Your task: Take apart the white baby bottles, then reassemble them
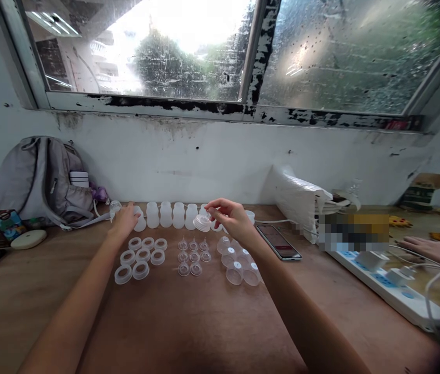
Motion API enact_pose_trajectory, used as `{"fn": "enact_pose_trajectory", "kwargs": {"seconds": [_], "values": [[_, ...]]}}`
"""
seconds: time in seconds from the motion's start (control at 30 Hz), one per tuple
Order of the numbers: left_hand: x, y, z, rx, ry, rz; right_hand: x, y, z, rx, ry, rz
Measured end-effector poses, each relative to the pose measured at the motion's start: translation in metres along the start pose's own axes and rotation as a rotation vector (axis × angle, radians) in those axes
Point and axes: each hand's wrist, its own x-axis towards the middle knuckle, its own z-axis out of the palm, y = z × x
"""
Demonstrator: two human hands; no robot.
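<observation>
At the left end of a row of frosted white bottles (178, 215), my left hand (125, 218) is on or beside a bottle; its fingers are partly hidden. My right hand (225, 214) pinches a clear ringed plastic piece (202, 222) in front of the row's right part. Nearer to me lie three groups of parts: translucent rings (141, 270) at left, clear nipples (194, 256) in the middle, and clear domed caps (234, 273) at right. A clear item (115, 209) stands just left of my left hand.
A grey backpack (36, 176), a small box (1, 227) and a round cream disc (28, 239) are at left. At right are a phone (279, 242), a white bag (297, 197), a power strip (395, 291) with cables, and another person's hand (434, 252).
</observation>
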Motion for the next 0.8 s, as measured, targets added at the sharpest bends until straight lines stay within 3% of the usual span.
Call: {"fn": "enact_pose_trajectory", "kwargs": {"seconds": [0.27,0.57,0.7,0.8], "values": [[0.004,-0.001,0.019,-0.01,0.045,0.025,0.0,0.004,0.003,-0.015,-0.036,-0.006],[0.001,0.002,0.023,-0.035,0.07,0.032,0.0,0.006,0.005,-0.003,-0.054,0.016],[0.0,0.008,0.01,-0.058,0.104,0.017,0.0,0.006,0.006,0.0,-0.059,0.009],[-0.007,0.024,-0.019,-0.157,0.181,0.018,0.001,0.007,0.006,0.011,-0.058,0.006]]}}
